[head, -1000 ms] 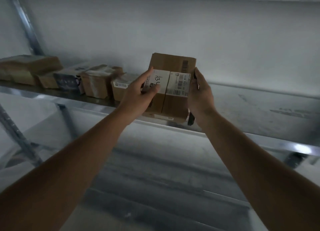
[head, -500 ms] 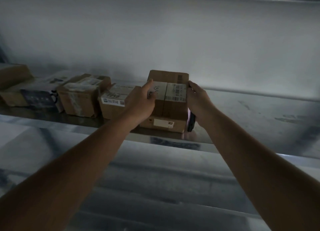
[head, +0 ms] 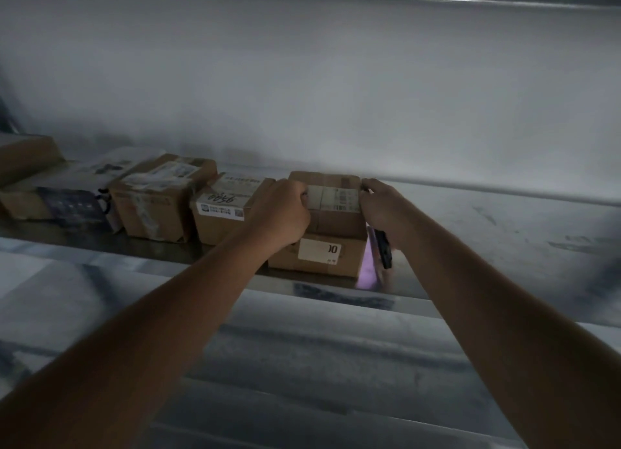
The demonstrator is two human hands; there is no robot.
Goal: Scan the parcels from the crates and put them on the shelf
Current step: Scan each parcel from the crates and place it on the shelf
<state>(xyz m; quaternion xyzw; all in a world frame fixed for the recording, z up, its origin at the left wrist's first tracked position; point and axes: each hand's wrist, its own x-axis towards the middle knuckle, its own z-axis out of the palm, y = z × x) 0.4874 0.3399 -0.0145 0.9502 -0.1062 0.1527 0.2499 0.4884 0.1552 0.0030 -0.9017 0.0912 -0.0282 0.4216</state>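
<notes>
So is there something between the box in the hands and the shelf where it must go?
Yes: a flatter cardboard box with a white label lies on the shelf, and the small cardboard box sits on top of it. The left hand and right hand grip its sides. The shelf to the right is bare.

A pale metal shelf [head: 487, 226] carries a row of cardboard parcels along its front edge; at the left end a flat brown box [head: 23, 156]; next a dark-printed package [head: 72, 206]; then a taped box [head: 154, 206], a labelled box [head: 221, 213] and a low box [head: 319, 255]
</notes>
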